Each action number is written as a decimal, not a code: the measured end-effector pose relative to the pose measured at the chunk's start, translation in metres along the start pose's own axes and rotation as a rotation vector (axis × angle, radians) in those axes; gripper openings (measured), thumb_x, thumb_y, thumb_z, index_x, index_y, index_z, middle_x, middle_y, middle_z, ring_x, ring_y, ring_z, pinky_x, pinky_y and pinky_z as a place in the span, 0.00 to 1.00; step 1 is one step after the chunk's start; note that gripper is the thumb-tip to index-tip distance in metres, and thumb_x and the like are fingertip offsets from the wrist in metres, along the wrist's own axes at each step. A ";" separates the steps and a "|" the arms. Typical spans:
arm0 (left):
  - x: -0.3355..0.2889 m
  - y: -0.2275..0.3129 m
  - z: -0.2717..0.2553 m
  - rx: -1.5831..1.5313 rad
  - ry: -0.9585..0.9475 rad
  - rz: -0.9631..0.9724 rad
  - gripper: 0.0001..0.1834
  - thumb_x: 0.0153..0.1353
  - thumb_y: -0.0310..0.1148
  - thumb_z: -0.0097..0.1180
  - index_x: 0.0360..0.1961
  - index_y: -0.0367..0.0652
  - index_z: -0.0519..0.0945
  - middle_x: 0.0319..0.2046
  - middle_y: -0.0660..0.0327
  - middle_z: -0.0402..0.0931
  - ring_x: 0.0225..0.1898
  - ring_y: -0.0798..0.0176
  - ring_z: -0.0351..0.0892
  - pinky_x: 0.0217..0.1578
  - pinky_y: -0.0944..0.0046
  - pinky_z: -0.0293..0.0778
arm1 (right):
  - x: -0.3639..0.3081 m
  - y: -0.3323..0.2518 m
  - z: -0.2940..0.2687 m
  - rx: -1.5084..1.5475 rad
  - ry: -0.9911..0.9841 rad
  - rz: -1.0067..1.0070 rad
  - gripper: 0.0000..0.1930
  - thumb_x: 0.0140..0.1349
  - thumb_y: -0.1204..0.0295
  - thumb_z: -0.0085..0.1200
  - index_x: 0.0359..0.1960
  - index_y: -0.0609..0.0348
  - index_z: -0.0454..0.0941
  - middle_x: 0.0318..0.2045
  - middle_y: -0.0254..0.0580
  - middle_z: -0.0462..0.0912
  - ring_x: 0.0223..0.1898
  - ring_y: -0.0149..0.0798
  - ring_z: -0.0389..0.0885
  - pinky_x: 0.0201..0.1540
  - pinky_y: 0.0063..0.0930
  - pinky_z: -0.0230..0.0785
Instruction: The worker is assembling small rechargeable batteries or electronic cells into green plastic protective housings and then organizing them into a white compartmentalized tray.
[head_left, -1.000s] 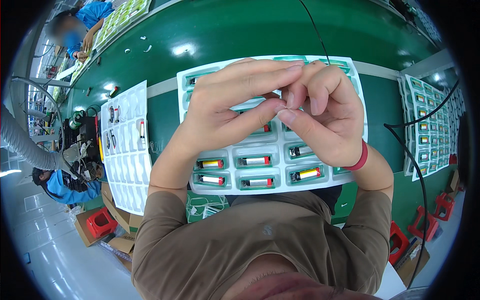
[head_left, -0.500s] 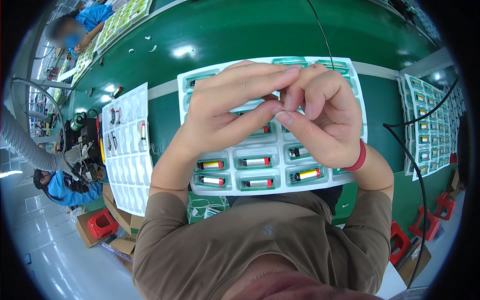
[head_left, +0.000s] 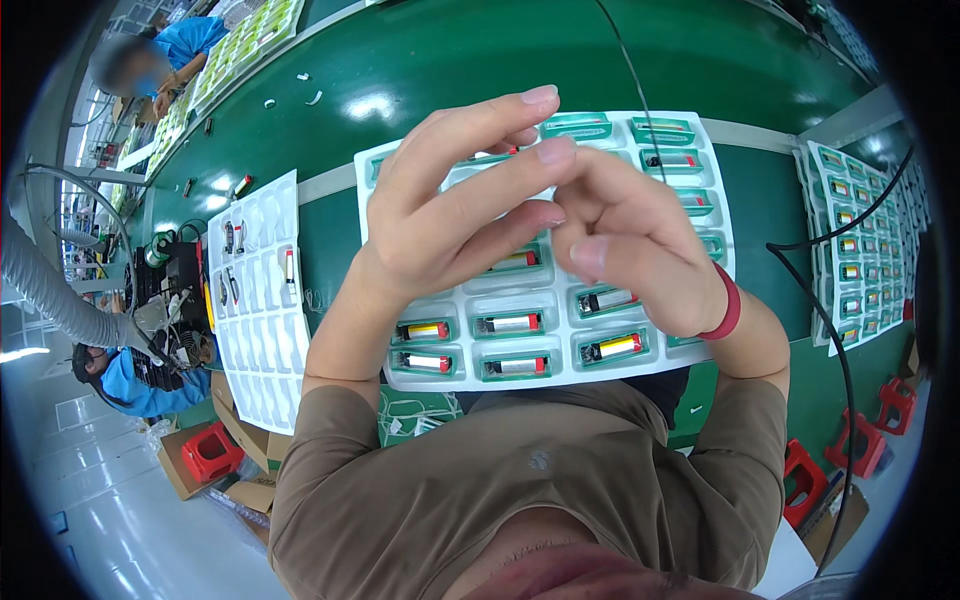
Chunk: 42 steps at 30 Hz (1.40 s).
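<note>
My left hand [head_left: 450, 195] is over the white moulded tray [head_left: 470, 384], its fingers stretched and apart, the tips near my right hand. My right hand [head_left: 640, 245], with a red band at the wrist, has its fingers curled in and the thumb bent across; whatever it may hold is hidden. Below them the tray's green-lined pockets hold small cylindrical parts with dark and red ends, such as a yellow one [head_left: 612, 347] and a silver one [head_left: 515, 367]. Both hands cover the tray's middle pockets.
To the left lies another white tray [head_left: 262, 345] with a few parts. Stacked filled trays [head_left: 848, 235] stand at the right, beside a black cable [head_left: 830, 320]. A thin cable [head_left: 632, 75] crosses the green bench [head_left: 480, 60]. Blue-clothed people [head_left: 190, 45] work at left.
My left fingers have spread and lifted from their close pinch against the right hand. My right fingers have curled further in and the hand has turned. The tray stays put.
</note>
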<state>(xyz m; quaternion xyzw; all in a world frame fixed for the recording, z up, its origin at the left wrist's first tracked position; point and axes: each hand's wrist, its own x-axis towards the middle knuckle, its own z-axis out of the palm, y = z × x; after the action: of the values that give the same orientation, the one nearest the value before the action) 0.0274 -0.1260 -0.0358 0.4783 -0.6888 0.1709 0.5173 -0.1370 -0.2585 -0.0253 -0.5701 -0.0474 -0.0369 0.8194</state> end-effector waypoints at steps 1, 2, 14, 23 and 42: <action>0.000 -0.004 0.003 0.048 -0.017 0.057 0.24 0.49 0.26 0.72 0.50 0.38 0.85 0.54 0.46 0.80 0.39 0.53 0.85 0.35 0.63 0.82 | -0.001 0.007 0.001 0.028 -0.027 -0.006 0.09 0.69 0.74 0.44 0.46 0.65 0.70 0.27 0.30 0.72 0.28 0.23 0.67 0.31 0.21 0.59; -0.001 -0.005 0.005 0.096 -0.034 0.113 0.23 0.48 0.28 0.72 0.48 0.39 0.85 0.53 0.47 0.81 0.37 0.54 0.85 0.35 0.63 0.82 | -0.003 0.010 -0.003 0.029 -0.020 -0.004 0.09 0.69 0.74 0.44 0.46 0.65 0.70 0.27 0.30 0.72 0.28 0.23 0.67 0.31 0.21 0.59; -0.006 -0.001 0.005 0.236 -0.094 0.172 0.20 0.45 0.30 0.67 0.44 0.42 0.88 0.45 0.57 0.86 0.32 0.61 0.85 0.31 0.67 0.80 | -0.002 0.012 -0.006 0.015 -0.078 0.016 0.09 0.70 0.75 0.40 0.39 0.65 0.73 0.24 0.33 0.72 0.25 0.26 0.66 0.30 0.24 0.61; -0.001 0.011 -0.001 0.132 -0.181 0.169 0.17 0.53 0.24 0.67 0.46 0.35 0.84 0.45 0.45 0.85 0.33 0.55 0.86 0.31 0.63 0.83 | -0.003 0.017 -0.012 -0.069 -0.122 -0.056 0.11 0.67 0.78 0.38 0.40 0.66 0.75 0.22 0.32 0.71 0.25 0.26 0.64 0.30 0.25 0.60; -0.003 0.008 -0.002 0.191 -0.191 0.158 0.18 0.52 0.25 0.70 0.46 0.36 0.84 0.45 0.45 0.85 0.30 0.58 0.85 0.29 0.66 0.80 | -0.003 0.018 -0.009 -0.094 -0.109 -0.147 0.11 0.68 0.78 0.36 0.41 0.67 0.75 0.23 0.36 0.75 0.25 0.27 0.68 0.30 0.26 0.63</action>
<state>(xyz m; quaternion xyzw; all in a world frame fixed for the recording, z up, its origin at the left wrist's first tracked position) 0.0214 -0.1193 -0.0360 0.4836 -0.7512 0.2295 0.3863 -0.1371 -0.2609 -0.0460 -0.6041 -0.1318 -0.0680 0.7830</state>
